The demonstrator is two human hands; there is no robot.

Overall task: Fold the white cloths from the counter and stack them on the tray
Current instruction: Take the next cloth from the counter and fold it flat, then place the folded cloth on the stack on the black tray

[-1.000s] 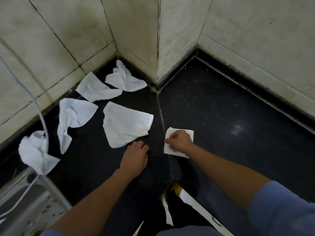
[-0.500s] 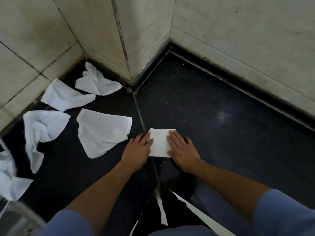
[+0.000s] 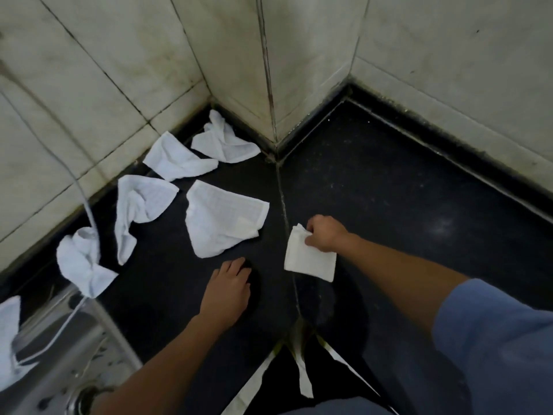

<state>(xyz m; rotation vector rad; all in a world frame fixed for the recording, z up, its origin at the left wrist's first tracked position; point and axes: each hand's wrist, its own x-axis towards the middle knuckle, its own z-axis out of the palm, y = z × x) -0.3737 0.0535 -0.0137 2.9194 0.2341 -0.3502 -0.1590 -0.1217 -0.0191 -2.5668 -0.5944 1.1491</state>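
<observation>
My right hand (image 3: 324, 233) pinches the upper edge of a small folded white cloth (image 3: 308, 260), which hangs tilted just above the black counter (image 3: 389, 190). My left hand (image 3: 229, 290) rests flat on the counter, fingers straight, holding nothing, just below a loosely spread white cloth (image 3: 223, 220). Several more crumpled white cloths lie to the left along the wall: one (image 3: 142, 205), one (image 3: 179, 160), one (image 3: 226, 142) in the corner, and one (image 3: 82, 265) near the sink. No tray is in view.
A steel sink (image 3: 59, 354) fills the lower left, with a grey hose (image 3: 86, 205) running down into it and a white cloth (image 3: 7, 330) at the left edge. Tiled walls close the counter at the back. The counter's front edge is at the bottom centre.
Both hands were pressing the folded cloth flat; now my right hand has picked it up by its edge, and my left hand has slid off it to the left onto the counter.
</observation>
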